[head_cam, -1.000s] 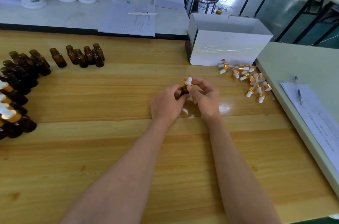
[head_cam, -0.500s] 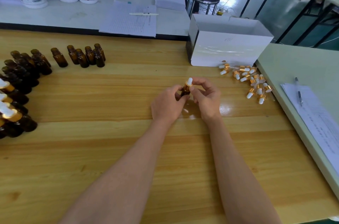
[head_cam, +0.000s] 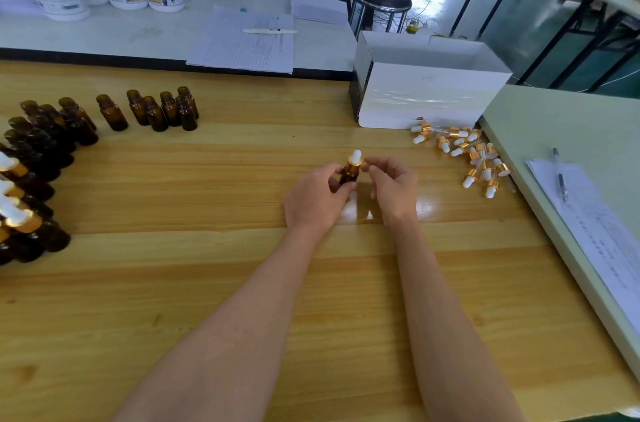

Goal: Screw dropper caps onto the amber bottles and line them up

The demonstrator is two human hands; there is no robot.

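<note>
Our left hand [head_cam: 317, 195] grips the amber bottle [head_cam: 348, 176] upright, dropper cap [head_cam: 355, 158] on top. Our right hand [head_cam: 394, 184], loosely curled and holding nothing, sits just right of the cap.

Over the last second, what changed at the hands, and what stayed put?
The right hand let go of the cap it was twisting and drew slightly to the right; its fingers now curl just beside it. The left hand still grips the bottle, upright, in the same spot. The loose caps, the bare bottles and the box did not move.
</note>
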